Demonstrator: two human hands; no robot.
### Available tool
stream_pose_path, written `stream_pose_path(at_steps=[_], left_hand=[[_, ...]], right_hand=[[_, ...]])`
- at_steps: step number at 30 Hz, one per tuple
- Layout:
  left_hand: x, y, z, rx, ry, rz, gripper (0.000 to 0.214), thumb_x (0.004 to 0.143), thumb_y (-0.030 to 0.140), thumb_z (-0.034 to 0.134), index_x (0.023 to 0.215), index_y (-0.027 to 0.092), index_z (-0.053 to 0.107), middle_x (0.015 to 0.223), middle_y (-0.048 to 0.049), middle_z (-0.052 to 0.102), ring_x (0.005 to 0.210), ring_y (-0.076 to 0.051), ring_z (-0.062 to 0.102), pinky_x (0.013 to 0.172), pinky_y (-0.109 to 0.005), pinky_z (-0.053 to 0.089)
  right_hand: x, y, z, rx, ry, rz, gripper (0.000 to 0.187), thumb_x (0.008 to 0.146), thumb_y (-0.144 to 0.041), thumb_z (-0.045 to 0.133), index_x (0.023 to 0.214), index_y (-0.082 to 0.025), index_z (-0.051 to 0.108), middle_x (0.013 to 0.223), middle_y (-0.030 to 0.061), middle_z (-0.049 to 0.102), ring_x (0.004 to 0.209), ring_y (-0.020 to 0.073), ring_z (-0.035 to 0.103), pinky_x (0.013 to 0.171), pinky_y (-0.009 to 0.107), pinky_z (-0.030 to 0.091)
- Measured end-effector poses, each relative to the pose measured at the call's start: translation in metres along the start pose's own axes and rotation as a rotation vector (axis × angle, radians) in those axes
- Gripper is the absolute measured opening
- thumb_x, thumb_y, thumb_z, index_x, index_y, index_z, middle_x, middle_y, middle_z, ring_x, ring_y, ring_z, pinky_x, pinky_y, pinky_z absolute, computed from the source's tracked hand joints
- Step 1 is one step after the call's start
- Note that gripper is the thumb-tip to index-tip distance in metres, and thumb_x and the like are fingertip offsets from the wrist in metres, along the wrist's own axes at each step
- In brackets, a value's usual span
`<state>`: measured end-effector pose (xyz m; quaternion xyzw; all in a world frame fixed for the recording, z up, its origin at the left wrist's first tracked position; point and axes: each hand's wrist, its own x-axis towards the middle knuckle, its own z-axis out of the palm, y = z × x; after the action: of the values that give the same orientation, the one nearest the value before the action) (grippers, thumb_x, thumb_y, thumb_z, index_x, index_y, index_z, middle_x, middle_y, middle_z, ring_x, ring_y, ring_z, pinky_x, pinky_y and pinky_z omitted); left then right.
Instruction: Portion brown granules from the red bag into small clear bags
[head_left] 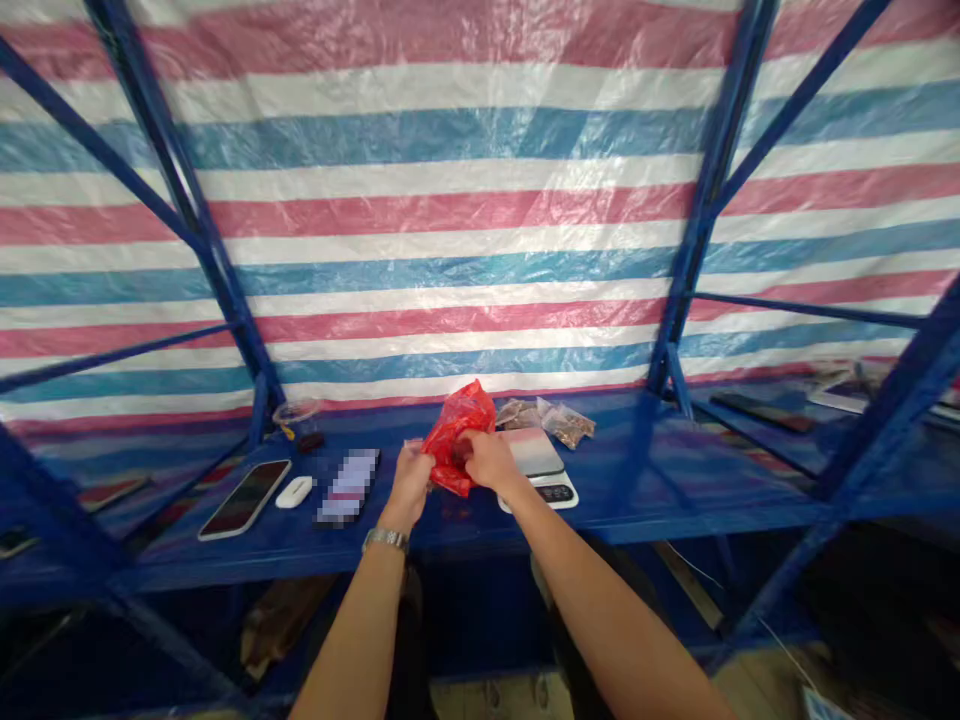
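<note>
A crinkled red plastic bag [466, 408] stands on the blue shelf, its mouth turned toward me. My left hand [411, 478] grips the bag's left edge with closed fingers. My right hand [489, 462] reaches into the mouth of the bag, and its fingertips are hidden inside, so I cannot see what they touch. Just right of the bag lies a white kitchen scale [566, 488] with a dark display, partly under my right hand and wrist. Behind the scale rest small clear packets [568, 424] with brownish contents.
On the left of the shelf [630, 480] lie a white-edged phone [246, 498], a white earbud case [294, 492] and a second phone [349, 487] with a blurred screen. A clear container [298, 412] stands behind them. Blue metal posts [686, 250] flank the space, with striped sheeting [450, 220] behind.
</note>
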<state>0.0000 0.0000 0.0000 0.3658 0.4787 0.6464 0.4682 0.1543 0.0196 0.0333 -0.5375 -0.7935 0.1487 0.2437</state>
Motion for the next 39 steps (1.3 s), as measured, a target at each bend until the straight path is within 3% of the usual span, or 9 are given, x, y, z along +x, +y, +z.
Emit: stream_pose_path(at_steps=[8, 13, 18, 24, 28, 31, 35, 39], left_hand=[[0.001, 0.006, -0.003, 0.047, 0.061, 0.023, 0.033, 0.059, 0.015, 0.064, 0.091, 0.019, 0.055, 0.066, 0.0072, 0.055, 0.053, -0.01, 0.051, 0.054, -0.022, 0.038], [-0.005, 0.019, 0.0, 0.271, 0.162, 0.24, 0.039, 0.065, 0.007, 0.066, 0.101, 0.019, 0.056, 0.084, 0.0034, 0.061, 0.074, -0.012, 0.06, 0.069, -0.024, 0.047], [-0.01, 0.024, -0.004, 0.31, 0.032, 0.229, 0.032, 0.078, 0.018, 0.068, 0.109, 0.019, 0.06, 0.09, -0.0001, 0.067, 0.08, -0.016, 0.064, 0.077, -0.029, 0.05], [-0.008, 0.02, -0.011, 0.433, -0.005, 0.356, 0.016, 0.082, 0.029, 0.07, 0.093, 0.018, 0.067, 0.085, -0.0022, 0.071, 0.078, -0.017, 0.063, 0.075, -0.029, 0.048], [-0.007, 0.016, -0.008, 0.471, -0.043, 0.411, 0.015, 0.083, 0.026, 0.067, 0.096, 0.018, 0.068, 0.085, -0.0008, 0.072, 0.077, -0.016, 0.063, 0.075, -0.028, 0.047], [-0.007, 0.015, -0.006, 0.522, -0.064, 0.45, 0.015, 0.083, 0.02, 0.064, 0.098, 0.019, 0.068, 0.085, 0.0003, 0.072, 0.078, -0.015, 0.064, 0.076, -0.027, 0.046], [-0.007, 0.013, -0.005, 0.572, -0.05, 0.439, 0.015, 0.082, 0.02, 0.068, 0.097, 0.019, 0.067, 0.084, 0.0005, 0.071, 0.076, -0.016, 0.064, 0.072, -0.028, 0.044], [-0.005, 0.012, -0.008, 0.601, -0.036, 0.423, 0.017, 0.081, 0.021, 0.07, 0.097, 0.019, 0.067, 0.085, 0.0004, 0.071, 0.076, -0.017, 0.064, 0.072, -0.029, 0.044]], right_hand=[[0.009, 0.01, 0.003, 0.129, 0.052, 0.003, 0.036, 0.082, -0.004, 0.06, 0.109, -0.023, 0.076, 0.113, 0.0055, 0.08, 0.112, 0.0249, 0.071, 0.098, 0.033, 0.048], [0.021, 0.022, 0.007, 0.299, 0.091, -0.045, 0.031, 0.084, -0.005, 0.058, 0.106, -0.021, 0.074, 0.109, 0.0058, 0.08, 0.103, 0.0219, 0.074, 0.093, 0.032, 0.054], [0.025, 0.027, 0.003, 0.503, 0.123, -0.16, 0.027, 0.083, -0.007, 0.06, 0.104, -0.02, 0.072, 0.109, 0.0056, 0.078, 0.1, 0.0201, 0.073, 0.092, 0.033, 0.057], [0.017, 0.012, -0.008, 0.696, 0.139, -0.302, 0.028, 0.08, -0.013, 0.065, 0.106, -0.02, 0.073, 0.105, 0.0054, 0.077, 0.099, 0.0209, 0.072, 0.093, 0.037, 0.056], [0.009, -0.004, -0.01, 0.646, 0.16, -0.352, 0.028, 0.083, -0.013, 0.067, 0.109, -0.021, 0.073, 0.107, 0.0045, 0.077, 0.101, 0.0208, 0.071, 0.099, 0.039, 0.052], [0.004, -0.012, -0.009, 0.451, 0.222, -0.439, 0.03, 0.083, -0.007, 0.068, 0.109, -0.022, 0.074, 0.111, 0.0061, 0.075, 0.108, 0.0234, 0.067, 0.103, 0.041, 0.049], [0.001, -0.016, -0.008, 0.185, 0.294, -0.581, 0.035, 0.088, -0.001, 0.06, 0.111, -0.023, 0.074, 0.114, 0.007, 0.071, 0.109, 0.025, 0.062, 0.1, 0.042, 0.049], [-0.001, -0.021, -0.008, 0.066, 0.319, -0.645, 0.039, 0.089, 0.002, 0.054, 0.112, -0.023, 0.072, 0.12, 0.0071, 0.07, 0.106, 0.0254, 0.06, 0.096, 0.041, 0.048]])
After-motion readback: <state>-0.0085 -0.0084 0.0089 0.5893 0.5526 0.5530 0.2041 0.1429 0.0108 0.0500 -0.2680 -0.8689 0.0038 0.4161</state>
